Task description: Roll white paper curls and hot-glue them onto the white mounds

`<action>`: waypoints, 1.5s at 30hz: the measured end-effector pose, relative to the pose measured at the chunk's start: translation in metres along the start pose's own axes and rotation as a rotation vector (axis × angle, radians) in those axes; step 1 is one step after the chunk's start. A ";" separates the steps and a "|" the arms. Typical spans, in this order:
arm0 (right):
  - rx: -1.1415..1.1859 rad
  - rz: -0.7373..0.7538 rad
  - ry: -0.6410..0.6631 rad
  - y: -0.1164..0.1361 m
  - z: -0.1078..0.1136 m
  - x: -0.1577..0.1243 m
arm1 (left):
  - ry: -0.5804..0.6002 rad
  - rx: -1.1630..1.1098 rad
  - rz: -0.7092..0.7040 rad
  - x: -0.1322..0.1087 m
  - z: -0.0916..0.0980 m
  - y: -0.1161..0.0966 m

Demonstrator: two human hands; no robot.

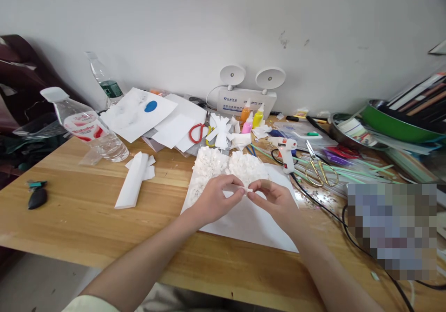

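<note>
My left hand [216, 196] and my right hand [273, 199] meet over a white sheet [251, 223] on the wooden table [83, 214]. Both pinch a small strip of white paper [245, 190] between their fingertips, fingers curled. Just behind the hands, a patch of small rolled white paper pieces [228, 164] covers the far part of the sheet. A white hot glue gun [287, 153] lies to the right of that patch, its black cord trailing toward the front right.
A folded white paper strip [134, 179] lies left of the sheet. Two plastic water bottles [88, 126], loose papers [139, 112], red scissors [197, 132], gold scissors [318, 168], small paint bottles [251, 115] and green sticks [351, 169] crowd the back. A black object [36, 197] sits far left.
</note>
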State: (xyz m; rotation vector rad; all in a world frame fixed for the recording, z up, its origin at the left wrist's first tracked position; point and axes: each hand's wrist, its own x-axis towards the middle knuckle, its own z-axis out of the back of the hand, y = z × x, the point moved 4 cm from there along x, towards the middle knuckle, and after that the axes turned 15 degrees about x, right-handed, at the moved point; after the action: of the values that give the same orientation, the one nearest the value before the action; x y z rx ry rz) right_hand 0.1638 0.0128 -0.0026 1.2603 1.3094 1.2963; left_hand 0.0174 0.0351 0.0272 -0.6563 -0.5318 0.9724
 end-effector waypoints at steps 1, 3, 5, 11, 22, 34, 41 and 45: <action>0.002 -0.005 0.021 0.000 -0.001 0.000 | -0.005 -0.003 0.004 0.000 0.000 0.000; -0.007 -0.014 0.068 0.001 -0.003 -0.001 | -0.015 -0.013 0.005 0.000 0.000 -0.001; -0.020 -0.019 0.095 0.002 -0.004 -0.002 | -0.025 -0.015 -0.003 0.000 0.000 -0.001; -0.026 0.005 0.072 0.001 -0.005 -0.001 | -0.051 0.039 -0.052 0.000 -0.002 -0.001; -0.141 0.074 -0.084 0.004 -0.002 -0.002 | -0.079 0.111 -0.127 -0.002 -0.003 -0.003; -0.141 0.071 -0.073 0.001 -0.003 -0.002 | -0.129 0.361 -0.380 -0.008 -0.005 -0.008; -0.175 0.089 -0.074 0.003 -0.002 -0.001 | -0.129 0.294 -0.252 -0.006 -0.004 -0.003; -0.114 0.079 -0.052 0.002 -0.002 0.000 | -0.096 0.189 -0.156 -0.003 -0.003 0.000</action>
State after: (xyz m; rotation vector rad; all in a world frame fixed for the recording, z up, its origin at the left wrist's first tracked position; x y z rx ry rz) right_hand 0.1623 0.0124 -0.0009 1.2684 1.1431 1.3651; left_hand 0.0182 0.0317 0.0243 -0.3943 -0.5591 0.8970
